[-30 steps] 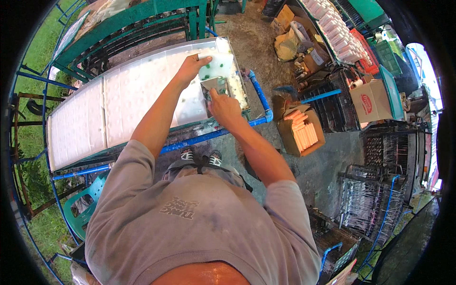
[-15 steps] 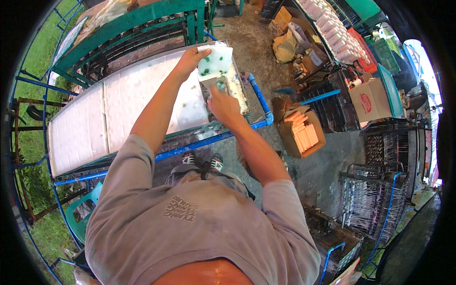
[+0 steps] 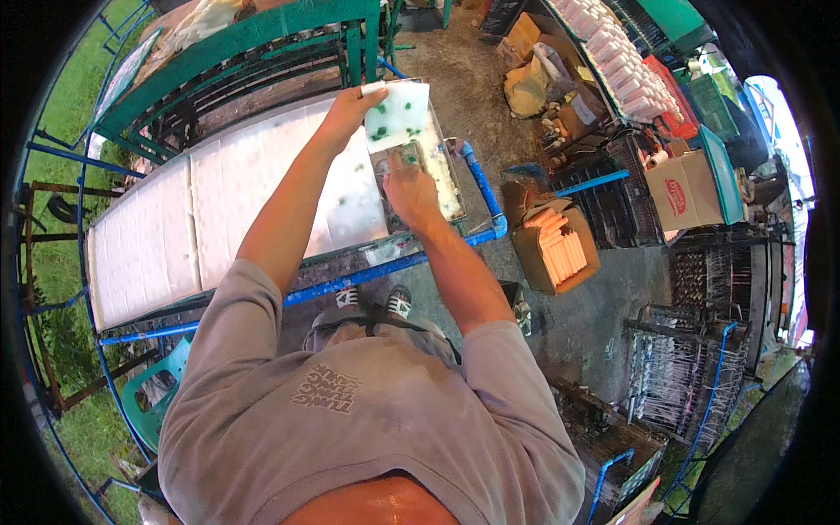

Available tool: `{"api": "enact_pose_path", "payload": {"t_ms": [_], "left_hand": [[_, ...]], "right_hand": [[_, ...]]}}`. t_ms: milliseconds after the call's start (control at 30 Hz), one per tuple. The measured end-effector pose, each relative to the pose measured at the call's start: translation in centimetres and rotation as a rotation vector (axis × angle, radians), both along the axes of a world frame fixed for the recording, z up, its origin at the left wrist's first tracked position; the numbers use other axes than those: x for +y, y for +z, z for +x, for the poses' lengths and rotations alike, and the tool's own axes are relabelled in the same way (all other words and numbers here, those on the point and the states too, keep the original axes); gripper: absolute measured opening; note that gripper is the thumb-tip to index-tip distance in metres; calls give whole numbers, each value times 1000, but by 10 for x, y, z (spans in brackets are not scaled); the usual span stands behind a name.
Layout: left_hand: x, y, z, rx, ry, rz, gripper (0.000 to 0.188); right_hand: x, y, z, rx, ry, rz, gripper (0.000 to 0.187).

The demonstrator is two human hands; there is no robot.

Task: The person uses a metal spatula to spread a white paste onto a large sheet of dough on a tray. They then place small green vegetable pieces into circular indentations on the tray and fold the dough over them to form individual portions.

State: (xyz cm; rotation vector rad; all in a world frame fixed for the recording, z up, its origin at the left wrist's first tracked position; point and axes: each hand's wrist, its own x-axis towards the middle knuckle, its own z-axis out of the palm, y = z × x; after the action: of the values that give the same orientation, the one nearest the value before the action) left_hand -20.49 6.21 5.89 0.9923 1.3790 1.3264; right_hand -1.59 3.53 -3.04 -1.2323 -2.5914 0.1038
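Note:
My left hand point(image 3: 353, 110) pinches the upper left corner of a white, wax-like sheet point(image 3: 404, 109) dotted with green spots, and the sheet stands tilted up from the table. Just below it, my right hand point(image 3: 411, 191) is closed over a greyish-brown bare patch point(image 3: 381, 164) at the table's right end. Whatever its fingers grip, if anything, is hidden or too small to name. Left of that hand lie large, smooth white sheets point(image 3: 271, 179) side by side along the long table. A pale yellowish strip point(image 3: 448, 182) runs along the right edge.
Blue pipe railing point(image 3: 367, 269) borders the table's near side and right end. A green slatted frame point(image 3: 236, 61) rises behind it. To the right are a cardboard box of orange candles point(image 3: 560, 249), a black crate point(image 3: 604, 206), and rows of pale candles point(image 3: 604, 52). A green chair point(image 3: 157, 394) stands lower left.
My right hand has shifted slightly downward, its forearm swinging a little left. My left hand keeps its hold on the spotted sheet, which has hardly moved.

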Motion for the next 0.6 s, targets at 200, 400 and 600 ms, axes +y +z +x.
{"api": "enact_pose_path", "payload": {"t_ms": [200, 400, 600], "left_hand": [[7, 11, -8, -66, 63, 78, 38], [16, 3, -18, -8, 14, 62, 36], [11, 7, -15, 4, -24, 56, 35]], "right_hand": [[27, 5, -30, -26, -59, -145, 33], [14, 14, -4, 68, -13, -147, 33], [-36, 36, 34, -63, 52, -292, 41]]}}
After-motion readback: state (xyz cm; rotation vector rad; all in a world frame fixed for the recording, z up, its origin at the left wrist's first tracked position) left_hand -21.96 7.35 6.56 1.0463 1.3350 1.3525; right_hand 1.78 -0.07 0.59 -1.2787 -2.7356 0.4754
